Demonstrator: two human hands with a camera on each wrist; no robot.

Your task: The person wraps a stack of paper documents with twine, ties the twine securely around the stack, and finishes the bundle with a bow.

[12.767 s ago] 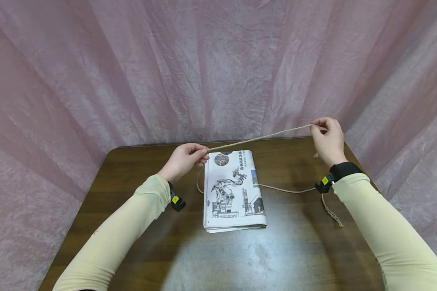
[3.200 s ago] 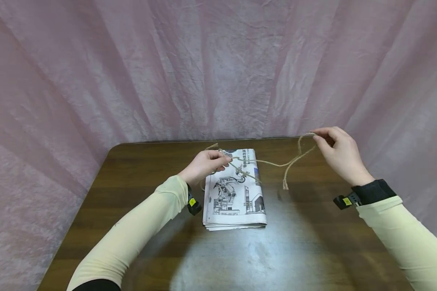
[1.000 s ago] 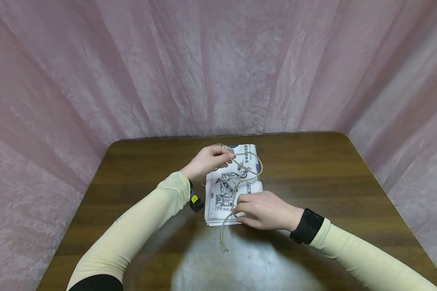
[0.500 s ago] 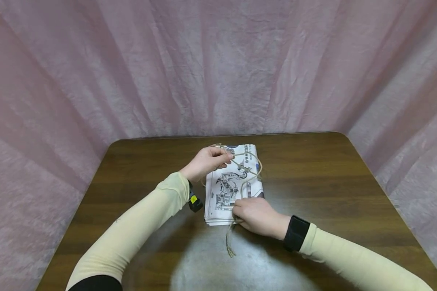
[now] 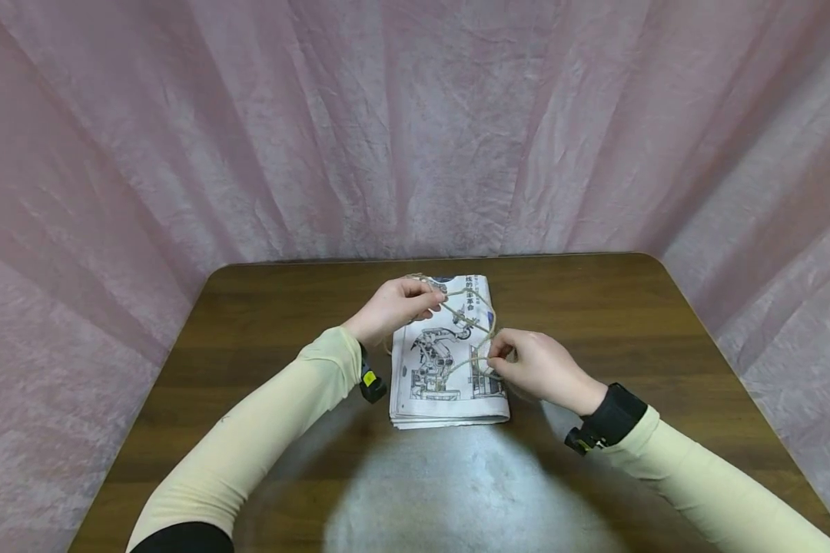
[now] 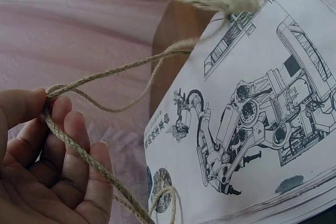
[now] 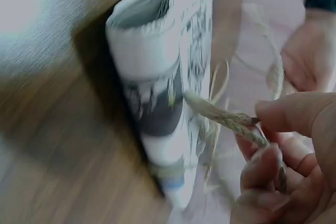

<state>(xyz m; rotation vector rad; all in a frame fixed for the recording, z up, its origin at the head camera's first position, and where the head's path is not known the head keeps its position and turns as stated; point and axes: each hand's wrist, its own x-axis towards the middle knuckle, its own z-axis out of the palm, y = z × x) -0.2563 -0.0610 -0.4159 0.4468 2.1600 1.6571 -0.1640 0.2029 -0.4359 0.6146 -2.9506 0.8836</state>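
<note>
Both left grip (image 5: 393,309) and right grip (image 5: 542,365) pinching twine (image 6: 113,182), newspaper (image 5: 432,355) clear of table edges (image 5: 560,259)

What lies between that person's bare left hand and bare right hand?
Looped strands of thin tan twine, over the folded white newspaper printed with black drawings: the head view shows them between the left hand and right hand.

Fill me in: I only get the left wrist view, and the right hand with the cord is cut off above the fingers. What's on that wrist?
Observer: A black band, just behind the right hand, per head view.
Operator: Paper's right side?
Observer: Right wrist view: the paper is folded there, with a hollow at one end.
Operator: Where on the table?
Observer: Head view: flat on the table, close to its far edge.
</note>
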